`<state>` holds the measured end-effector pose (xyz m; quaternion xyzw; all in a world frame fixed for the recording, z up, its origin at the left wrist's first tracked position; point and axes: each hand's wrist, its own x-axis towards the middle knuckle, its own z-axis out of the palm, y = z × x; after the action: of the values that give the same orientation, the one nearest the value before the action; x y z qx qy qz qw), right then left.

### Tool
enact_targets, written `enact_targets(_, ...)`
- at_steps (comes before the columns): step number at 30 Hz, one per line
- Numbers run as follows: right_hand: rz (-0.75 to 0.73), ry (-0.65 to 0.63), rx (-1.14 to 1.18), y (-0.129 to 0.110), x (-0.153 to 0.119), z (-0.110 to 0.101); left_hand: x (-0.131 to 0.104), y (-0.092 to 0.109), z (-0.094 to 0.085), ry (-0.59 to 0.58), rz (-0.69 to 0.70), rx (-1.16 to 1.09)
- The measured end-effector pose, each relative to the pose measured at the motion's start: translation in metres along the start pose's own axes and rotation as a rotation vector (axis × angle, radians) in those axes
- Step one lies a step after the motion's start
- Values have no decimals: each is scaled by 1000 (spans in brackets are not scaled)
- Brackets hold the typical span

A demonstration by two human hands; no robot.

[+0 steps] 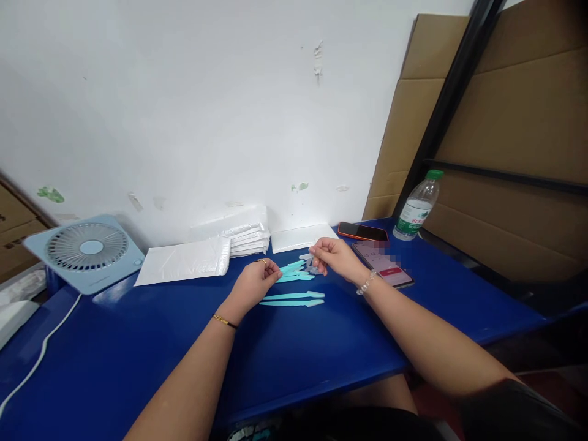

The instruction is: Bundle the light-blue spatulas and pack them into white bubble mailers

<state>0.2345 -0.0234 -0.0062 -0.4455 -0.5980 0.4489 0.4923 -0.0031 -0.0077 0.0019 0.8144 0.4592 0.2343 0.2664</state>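
Two slim turquoise eyebrow razors (pixel 292 299) lie side by side on the blue table, below a loose bunch of more turquoise razors (pixel 296 275). My left hand (pixel 257 282) is closed in a pinch at the left end of the bunch, apparently on the handle of one razor. Several small translucent pieces (pixel 313 268), which look like blade covers, lie at the right of the bunch. Above them, my right hand (pixel 337 258) pinches thumb to forefinger on a small translucent piece, partly hidden by the fingers.
White padded mailers (pixel 184 262) are stacked against the wall, with another white packet (pixel 303 237) beside them. A blue fan (pixel 92 248) stands left, its cable trailing forward. Two phones, one dark (pixel 362 231) and one lit (pixel 390 269), and a water bottle (pixel 417 208) are at right.
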Motion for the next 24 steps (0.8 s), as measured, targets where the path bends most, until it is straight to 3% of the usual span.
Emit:
enact_targets(7, 47, -123, -59, -2, -5, 18, -2, 3, 2, -44, 15, 3)
enact_targets(9, 53, -147, -121, -4, -5, 14, -4, 5, 2, -97, 2, -23)
enact_targets(12, -6, -79, -361, -7, -4, -5, -6, 5, 3, -176, -2, -35)
enact_targets(15, -74, -61, -646, -7, -2, -25, -4, 3, 6, -106, 26, 142)
enact_targets(18, -54, -162, -832, -1, 0, -31, 0, -1, 8, -16, 56, 347)
enact_targets(24, 54, -244, -918, 5, 2, -26, 2, -1, 8, -35, 43, 460)
